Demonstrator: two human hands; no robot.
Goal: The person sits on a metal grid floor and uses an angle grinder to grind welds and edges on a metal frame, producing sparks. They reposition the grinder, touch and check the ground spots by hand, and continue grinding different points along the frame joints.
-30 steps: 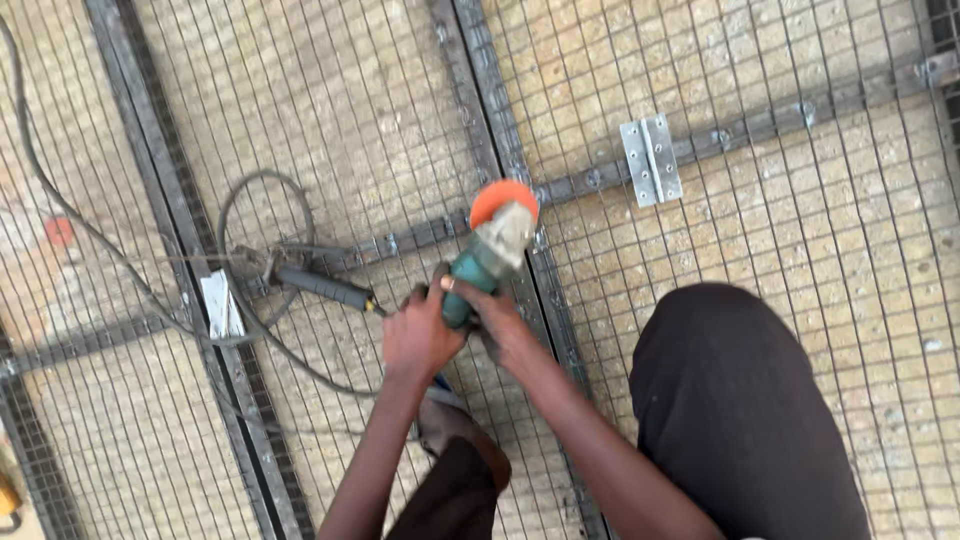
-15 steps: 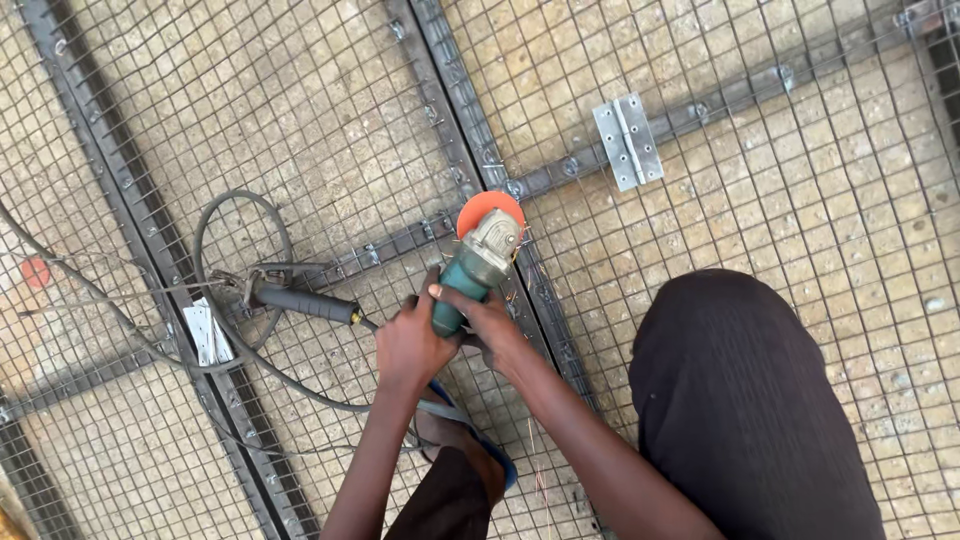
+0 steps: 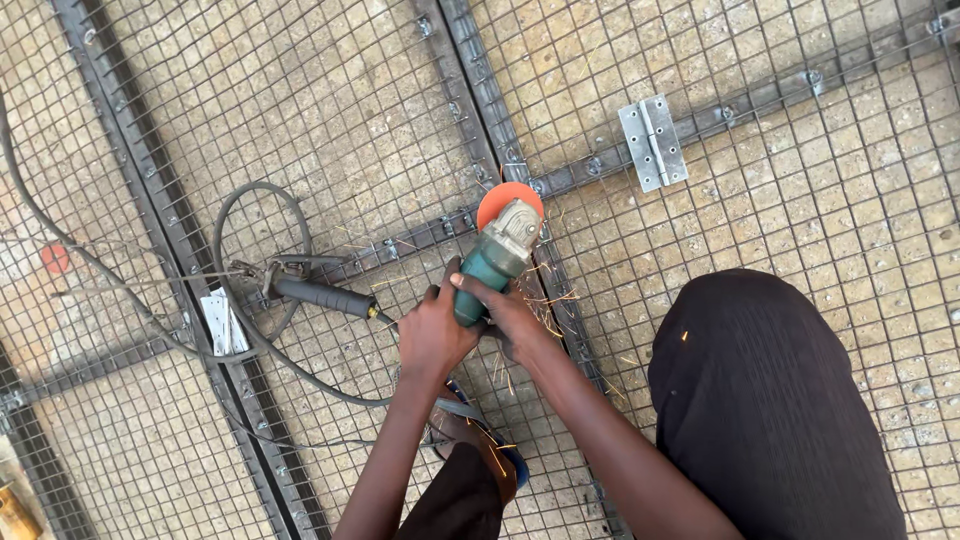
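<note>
Nearest the camera, a dark-trousered knee filled the lower right, and a sandalled foot rested on the mesh at six o'clock beneath the forearms. Both hands closed around the green angle grinder: the left hand wrapped the body's rear in a full grip, the right hand clasped it from the other side, fingers partly hidden behind the tool. Sparks scattered around the hands toward four o'clock. The grinder's orange disc guard sat at twelve o'clock from the hands, over the crossing of dark steel frame bars; the disc's contact point was hidden beneath the guard. At nine o'clock a black side handle stuck out, and a grey cable looped across the wire mesh panel. Open mesh lay free all around. Farther off, at one o'clock, a silver hinge lay on a bar. Concrete floor showed through the grid. The frame's edges ran out of view.
</note>
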